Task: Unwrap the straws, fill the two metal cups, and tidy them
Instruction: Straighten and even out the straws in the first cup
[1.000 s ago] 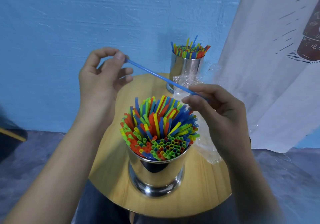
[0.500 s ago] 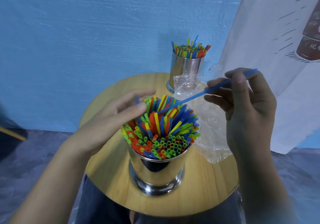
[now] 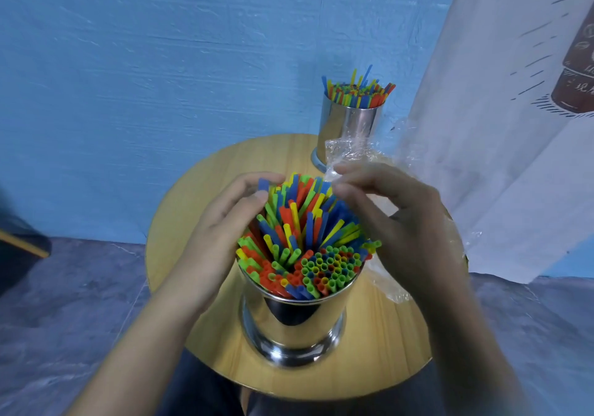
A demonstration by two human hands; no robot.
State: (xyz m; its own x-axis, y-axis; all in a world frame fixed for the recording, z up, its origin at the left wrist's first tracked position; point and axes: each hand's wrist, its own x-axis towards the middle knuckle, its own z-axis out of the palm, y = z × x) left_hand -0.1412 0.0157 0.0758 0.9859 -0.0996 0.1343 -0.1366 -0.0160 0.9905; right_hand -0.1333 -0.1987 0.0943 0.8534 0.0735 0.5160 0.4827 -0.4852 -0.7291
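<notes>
A shiny metal cup (image 3: pixel 295 319) stands at the near side of the round wooden table (image 3: pixel 193 210), packed with coloured straws (image 3: pixel 302 232). My left hand (image 3: pixel 225 232) lies against the bundle's left side, its fairly straight fingers touching the straw tips at the far edge beside a blue straw (image 3: pixel 263 185). My right hand (image 3: pixel 395 222) flanks the bundle on the right, with blurred, loosely bent fingers over the far straw tips. No straw is held in the air. A second metal cup (image 3: pixel 348 126) with straws (image 3: pixel 356 89) stands at the table's far edge.
Crumpled clear plastic wrap (image 3: pixel 356 153) lies between the two cups and trails down the table's right side under my right wrist. A white printed cloth (image 3: pixel 501 126) hangs on the right. A blue wall is close behind the table.
My right hand brought the single blue straw down from the air to the near cup. My left hand moved in too, and both hands now flank the straw bundle.
</notes>
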